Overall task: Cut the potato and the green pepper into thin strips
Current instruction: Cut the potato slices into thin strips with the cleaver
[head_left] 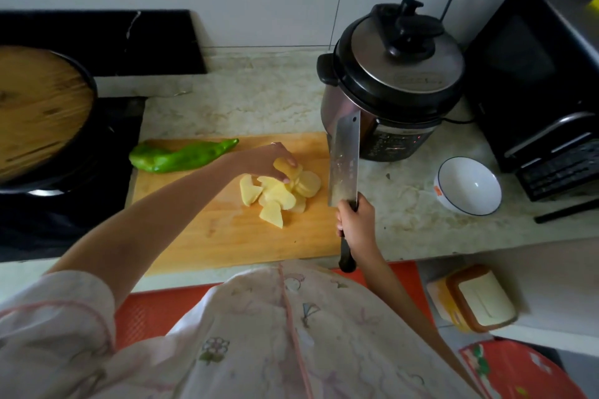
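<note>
Yellow potato slices lie fanned in a loose pile on the wooden cutting board. My left hand reaches over the pile and pinches one slice at its far side. A whole green pepper rests on the board's far left corner. My right hand grips the dark handle of a cleaver, whose blade points away from me, raised just right of the potato slices.
An electric pressure cooker stands behind the cleaver. A white bowl sits on the counter to the right, near a black oven. A pan with a wooden lid occupies the stove at left.
</note>
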A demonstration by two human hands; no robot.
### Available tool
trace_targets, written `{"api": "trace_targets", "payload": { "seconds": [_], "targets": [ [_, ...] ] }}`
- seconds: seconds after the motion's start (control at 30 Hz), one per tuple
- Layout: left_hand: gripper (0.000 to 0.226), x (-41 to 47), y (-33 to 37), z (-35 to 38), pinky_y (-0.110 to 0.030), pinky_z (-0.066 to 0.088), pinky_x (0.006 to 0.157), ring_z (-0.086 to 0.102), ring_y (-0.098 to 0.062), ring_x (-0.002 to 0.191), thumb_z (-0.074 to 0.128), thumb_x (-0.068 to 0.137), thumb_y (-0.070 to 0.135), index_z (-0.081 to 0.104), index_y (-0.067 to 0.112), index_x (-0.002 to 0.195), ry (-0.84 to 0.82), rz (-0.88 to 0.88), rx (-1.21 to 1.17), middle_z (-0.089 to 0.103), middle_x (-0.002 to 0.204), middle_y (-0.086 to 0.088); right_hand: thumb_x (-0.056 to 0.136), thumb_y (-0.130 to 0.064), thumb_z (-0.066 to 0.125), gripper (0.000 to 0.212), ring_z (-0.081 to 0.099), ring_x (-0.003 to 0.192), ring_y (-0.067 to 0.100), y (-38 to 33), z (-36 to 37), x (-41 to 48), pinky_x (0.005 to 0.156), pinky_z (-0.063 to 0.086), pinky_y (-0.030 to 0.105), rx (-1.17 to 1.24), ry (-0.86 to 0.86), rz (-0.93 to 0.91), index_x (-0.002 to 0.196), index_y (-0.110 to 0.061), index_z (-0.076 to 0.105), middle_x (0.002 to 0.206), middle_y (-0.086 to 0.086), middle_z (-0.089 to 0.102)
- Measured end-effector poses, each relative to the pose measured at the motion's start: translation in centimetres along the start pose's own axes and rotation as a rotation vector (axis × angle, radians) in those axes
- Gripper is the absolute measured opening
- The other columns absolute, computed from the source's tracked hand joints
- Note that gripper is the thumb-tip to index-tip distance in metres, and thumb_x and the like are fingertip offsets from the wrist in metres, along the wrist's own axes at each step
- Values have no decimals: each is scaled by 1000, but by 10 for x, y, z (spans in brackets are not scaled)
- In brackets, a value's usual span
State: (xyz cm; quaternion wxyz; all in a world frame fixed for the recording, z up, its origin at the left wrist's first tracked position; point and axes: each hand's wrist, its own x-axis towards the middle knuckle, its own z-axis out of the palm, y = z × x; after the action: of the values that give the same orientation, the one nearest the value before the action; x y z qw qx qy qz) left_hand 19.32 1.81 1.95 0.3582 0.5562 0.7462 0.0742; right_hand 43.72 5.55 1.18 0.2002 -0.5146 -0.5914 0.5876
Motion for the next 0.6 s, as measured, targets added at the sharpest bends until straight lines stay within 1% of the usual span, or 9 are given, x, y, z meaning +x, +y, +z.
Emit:
{"api": "trace_targets", "payload": {
  "seconds": [0.03,0.1,0.17,0.2,0.27,0.3,0.4,0.47,0.6],
  "targets": [
    [62,-2,-1,-1,-18,34,88,42,-17,119,80,77,27,53,25,133,-17,-5,-2,40,134,0,91,-3,46,14,38,40,11,0,0,1,41,36,28,-11,-1,-2,78,-9,47,56,2,40],
    [72,-2,-2,1,-13,39,73,40,-14,114,84,72,25,48,25,135,-44,-3,-2,37,131,4,91,-4,46,14,39,39,10,0,1,4,42,37,28,-30,-6,-13,78,-10,47,55,1,41],
    [69,0,-1,5,-7,37,63,42,-13,112,82,75,26,47,23,135,-21,11,13,39,131,4,91,-5,47,16,40,39,10,-1,2,6,43,38,29,-53,-12,-32,77,-13,47,54,1,42],
    [65,2,-1,8,-7,37,67,43,-15,113,80,78,27,48,22,134,2,17,26,42,131,2,91,-5,47,17,40,38,9,-2,3,7,43,38,29,-60,-15,-38,76,-15,48,54,1,43],
    [58,6,-3,13,-19,37,84,45,-21,119,77,80,27,49,20,131,51,39,64,47,131,-4,90,-5,47,17,41,38,9,-3,5,7,42,38,29,-66,-23,-47,78,-16,50,55,2,44],
    [56,7,-3,14,-24,36,88,46,-23,119,76,81,25,50,20,130,64,44,81,49,130,-6,90,-5,48,17,41,39,9,-3,6,7,42,39,29,-67,-24,-49,78,-16,50,56,2,45],
    [50,9,-6,17,-31,41,91,46,-25,116,70,86,24,48,19,130,62,47,116,52,125,-6,91,-5,48,17,42,41,11,-4,7,8,41,39,28,-73,-30,-45,79,-17,51,57,3,46],
    [46,9,-6,18,-37,42,94,46,-26,116,60,92,24,44,20,135,42,55,173,54,126,-8,91,-5,48,18,42,41,11,-4,7,9,41,39,28,-76,-34,-45,79,-18,51,57,3,45],
    [39,11,-4,17,-30,37,91,48,-26,118,45,100,21,45,21,139,77,73,210,54,133,-8,91,-5,49,19,42,40,11,-4,7,9,41,39,28,-77,-28,-50,77,-19,50,56,3,46]
  ]
}}
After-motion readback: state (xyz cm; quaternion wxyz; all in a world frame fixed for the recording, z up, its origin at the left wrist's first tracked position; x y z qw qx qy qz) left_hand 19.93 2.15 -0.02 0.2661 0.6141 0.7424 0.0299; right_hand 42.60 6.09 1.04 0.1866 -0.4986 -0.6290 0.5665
